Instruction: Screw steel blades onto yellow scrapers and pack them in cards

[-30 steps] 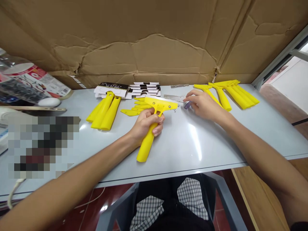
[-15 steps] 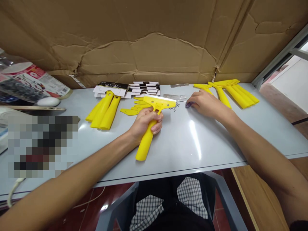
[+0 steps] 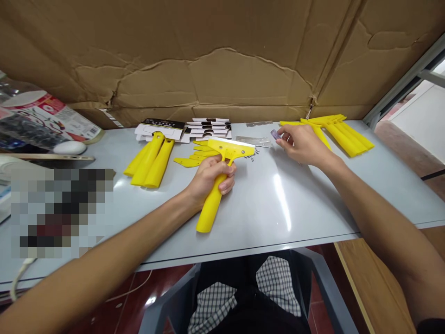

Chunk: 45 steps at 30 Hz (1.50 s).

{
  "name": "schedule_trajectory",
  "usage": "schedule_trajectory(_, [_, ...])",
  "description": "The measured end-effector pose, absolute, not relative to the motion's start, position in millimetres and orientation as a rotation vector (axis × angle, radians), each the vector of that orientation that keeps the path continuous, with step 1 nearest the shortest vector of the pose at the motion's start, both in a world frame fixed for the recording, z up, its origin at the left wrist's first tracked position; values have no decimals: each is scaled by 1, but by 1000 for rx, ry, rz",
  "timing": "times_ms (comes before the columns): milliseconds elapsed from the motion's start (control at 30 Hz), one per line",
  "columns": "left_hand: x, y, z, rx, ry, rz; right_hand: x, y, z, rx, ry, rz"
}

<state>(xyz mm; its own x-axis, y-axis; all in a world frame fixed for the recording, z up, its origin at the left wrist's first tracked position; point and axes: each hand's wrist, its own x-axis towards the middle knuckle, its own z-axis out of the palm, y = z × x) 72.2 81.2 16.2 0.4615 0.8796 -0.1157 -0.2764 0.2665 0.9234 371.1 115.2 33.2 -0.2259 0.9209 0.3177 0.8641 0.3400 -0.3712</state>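
Observation:
My left hand (image 3: 213, 178) is wrapped round the neck of a yellow scraper (image 3: 210, 206), whose wide head with two screws and a white edge points away from me. To the right, my right hand (image 3: 299, 144) pinches a small translucent purple handle (image 3: 275, 134) above the table, apart from the scraper. Small screws (image 3: 253, 156) lie in a heap just beyond the scraper head's right end. Flat yellow pieces (image 3: 189, 162) fan out behind my left hand. Thin clear or metal strips (image 3: 255, 141) lie near the purple handle.
Yellow handles (image 3: 153, 162) stand out at the left beside folded black-and-white cards (image 3: 208, 128). More yellow scrapers (image 3: 347, 134) lie at the back right. Cardboard (image 3: 208, 83) lines the back of the grey table (image 3: 250, 218). A white mouse (image 3: 69, 147) and a blurred patch are at the far left.
My right hand has drawn back to the right and lifted off the scraper's side with the purple handle, which now shows more clearly. My left hand and the scraper are nearly still.

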Motion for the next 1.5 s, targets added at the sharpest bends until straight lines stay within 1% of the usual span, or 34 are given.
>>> schedule_trajectory(133, [73,81,16,1003,731,889,373,118,32,-1583,-1987,326])
schedule_trajectory(233, [74,81,16,999,732,886,372,120,31,-1555,-1785,667])
schedule_trajectory(367, [74,81,17,996,737,886,366,119,32,-1321,-1443,1130])
schedule_trajectory(467, [76,78,21,1005,766,881,359,116,35,-1120,-1235,1301])
schedule_trajectory(600, [78,72,27,1015,830,864,348,107,37,-1041,-1123,1237])
schedule_trajectory(833, [80,62,27,925,846,795,321,88,38,-1052,-1332,907])
schedule_trajectory(1000, [80,61,26,858,844,763,308,76,44,-1007,-1299,803])
schedule_trajectory(1333, [80,61,28,874,851,774,304,70,47,-951,-1309,801])
schedule_trajectory(1500, [82,59,33,889,863,766,305,79,39,-805,-1308,811])
